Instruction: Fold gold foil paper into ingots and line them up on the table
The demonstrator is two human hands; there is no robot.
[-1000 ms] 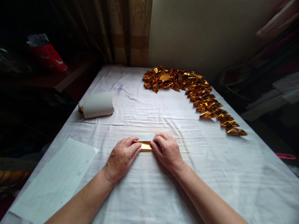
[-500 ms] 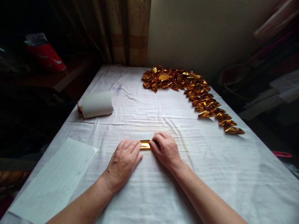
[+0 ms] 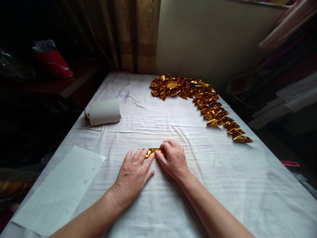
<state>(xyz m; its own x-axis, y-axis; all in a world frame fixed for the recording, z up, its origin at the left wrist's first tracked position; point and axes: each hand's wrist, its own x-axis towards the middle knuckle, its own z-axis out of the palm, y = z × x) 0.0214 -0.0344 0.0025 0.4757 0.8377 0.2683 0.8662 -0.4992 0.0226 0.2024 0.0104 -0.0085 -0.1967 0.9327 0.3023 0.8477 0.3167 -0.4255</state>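
Observation:
A sheet of gold foil paper, white on its other face, lies on the white cloth in front of me, its near part folded into a narrow gold strip. My left hand is flat with fingers spread, their tips pressing on the strip's left part. At the right end, the curled fingers and thumb of my right hand grip the strip. Both hands cover parts of the paper. Beyond it, a chain of folded gold foil pieces curves along the table's far right side.
A thick white paper roll with a gold end rests at the left. Nearer me lies a pale printed sheet. The cloth-covered table meets a curtain and wall behind. A red container stands on a dark side shelf.
My left fingers have spread and slid right along the strip, and my right thumb has shifted left on it. Less of the gold strip's front edge shows. The view has shifted slightly.

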